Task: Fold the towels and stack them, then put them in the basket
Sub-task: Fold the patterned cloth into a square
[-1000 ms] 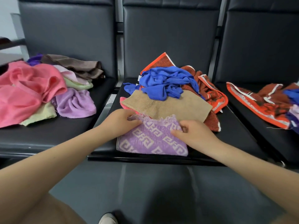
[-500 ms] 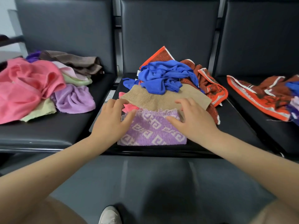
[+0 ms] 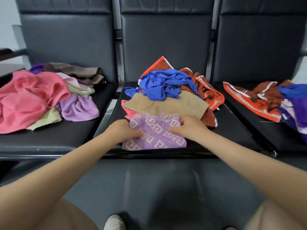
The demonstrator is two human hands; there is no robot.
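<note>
A row of three black padded leatherette seats (image 3: 232, 133) served as the work surface, presumably because its flat cushions gave room to sort and fold. On the left seat lay the largest heap, a crumpled pink fleece towel (image 3: 28, 100) with a rumpled lilac terry towel (image 3: 78, 108), pale green cloths (image 3: 45, 119) and a brown folded cloth (image 3: 74, 72) beside and behind it; these looked unfolded and waiting. The right seat carried an orange-and-rust patterned towel (image 3: 252, 100) partly under dark purple and blue cloths (image 3: 297, 103) at the frame edge. No basket was in view.

On the middle seat a loose pile sat toward the backrest: another orange-bordered rust towel (image 3: 209, 93), a tangled royal-blue cloth (image 3: 162, 85) on top, and a flat tan woven towel (image 3: 167, 105) in front of it, over a coral cloth (image 3: 128, 112) of which only a corner showed.

Nearest the front edge lay the small purple towel with a cream key pattern (image 3: 156, 133), already folded into a compact rectangle, touching the tan towel's near edge. It was likely placed there for clear space to work.

The left hand (image 3: 121, 130) pressed on the towel's left side, its fingers curled together on the fabric. The right hand (image 3: 187, 127) held the far right corner, fingers curled over that edge with the thumb lying across the top. Whether either hand truly pinched the cloth could not be told; the hold seemed meant to flatten or square the fold.
</note>
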